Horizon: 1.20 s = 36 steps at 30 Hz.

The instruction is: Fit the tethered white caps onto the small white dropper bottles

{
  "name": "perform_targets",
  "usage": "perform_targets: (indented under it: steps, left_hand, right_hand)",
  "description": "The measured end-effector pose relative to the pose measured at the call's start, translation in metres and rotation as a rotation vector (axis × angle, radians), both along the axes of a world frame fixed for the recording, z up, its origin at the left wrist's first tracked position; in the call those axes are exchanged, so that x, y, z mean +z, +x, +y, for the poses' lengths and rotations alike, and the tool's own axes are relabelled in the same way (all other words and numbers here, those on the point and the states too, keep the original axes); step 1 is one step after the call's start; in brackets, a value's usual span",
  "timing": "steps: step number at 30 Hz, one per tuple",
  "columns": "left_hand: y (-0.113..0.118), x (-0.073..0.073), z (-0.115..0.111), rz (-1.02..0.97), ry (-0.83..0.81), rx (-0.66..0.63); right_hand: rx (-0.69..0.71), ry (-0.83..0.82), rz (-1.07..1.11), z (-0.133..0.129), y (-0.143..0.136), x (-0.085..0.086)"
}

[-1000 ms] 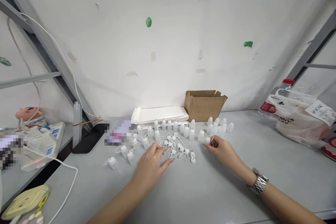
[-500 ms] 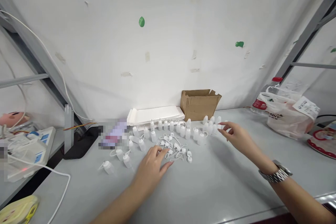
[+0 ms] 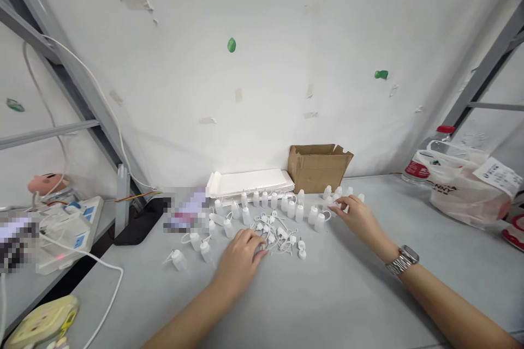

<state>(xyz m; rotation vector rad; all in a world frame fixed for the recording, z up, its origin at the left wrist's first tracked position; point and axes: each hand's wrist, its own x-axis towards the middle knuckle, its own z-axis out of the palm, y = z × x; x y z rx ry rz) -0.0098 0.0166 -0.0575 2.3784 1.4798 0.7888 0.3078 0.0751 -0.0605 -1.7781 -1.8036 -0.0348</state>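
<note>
My left hand (image 3: 241,259) is at the near left edge of a pile of white caps with tethers (image 3: 280,234). Its thumb and fingers close around a white cap there, mostly hidden by the fingers. My right hand (image 3: 354,218), with a watch on the wrist, reaches into a cluster of small translucent bottles at the right. Its thumb and fingertips pinch one small plastic bottle (image 3: 333,203). Several capped bottles (image 3: 300,212) stand in a loose arc behind the pile. More bottles (image 3: 178,259) with tethered caps are at the left. A loose cap (image 3: 302,254) lies right of the pile.
Behind the bottles are a stack of white flat packs (image 3: 249,182) and an open cardboard box (image 3: 319,169) against the wall. A plastic bag (image 3: 466,191) and a red-capped bottle (image 3: 417,166) stand right. A black mat (image 3: 141,223) and white cable (image 3: 110,305) lie left.
My right hand has moved left into the bottle cluster and closed its fingertips on a bottle. My left hand's thumb and fingers have drawn together at the caps. The view has shifted slightly.
</note>
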Motion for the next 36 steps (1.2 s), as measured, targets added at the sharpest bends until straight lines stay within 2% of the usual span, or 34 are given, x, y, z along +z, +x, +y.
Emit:
perform_targets:
  steps: [5, 8, 10, 12, 14, 16, 17, 20, 24, 29, 33, 36]
  left_hand:
    - [0.002, -0.001, 0.0, -0.012, -0.059, 0.03]
    - [0.001, 0.0, 0.0, -0.022, -0.083, 0.056]
    - [0.0, 0.003, 0.0, -0.058, -0.101, 0.078]
    - [0.0, 0.008, 0.0, -0.134, -0.137, 0.104]
    - [-0.001, 0.013, 0.0, -0.237, -0.187, 0.125]
    - [-0.001, 0.017, 0.0, -0.335, -0.225, 0.138]
    - [-0.001, 0.018, 0.0, -0.377, -0.234, 0.143]
    - [0.001, 0.017, 0.0, -0.507, -0.271, 0.165]
    - [0.005, 0.014, 0.0, -0.754, -0.42, 0.193]
    - [0.006, 0.016, 0.0, -0.961, -0.591, 0.193]
    - [0.004, 0.017, 0.001, -0.921, -0.561, 0.208]
    - [0.0, 0.009, -0.002, -0.659, -0.347, 0.131]
  right_hand:
    - [0.04, 0.019, -0.037, -0.007, -0.005, -0.001]
    - [0.017, 0.106, -0.04, -0.024, -0.013, 0.019]
    - [-0.003, 0.304, -0.008, -0.04, -0.025, 0.04]
    - [0.099, 0.425, 0.077, -0.056, -0.043, 0.059]
    - [0.364, 0.338, 0.128, -0.068, -0.065, 0.069]
    - [0.611, 0.126, 0.055, -0.073, -0.089, 0.067]
    - [0.686, 0.051, 0.007, -0.073, -0.1, 0.062]
    - [0.791, -0.093, -0.112, -0.068, -0.125, 0.041]
    - [0.789, -0.266, -0.126, -0.067, -0.137, 0.022]
    - [0.795, -0.355, 0.004, -0.074, -0.135, 0.019]
    - [0.719, -0.419, 0.241, -0.074, -0.132, 0.02]
    - [0.67, -0.456, 0.407, -0.074, -0.131, 0.018]
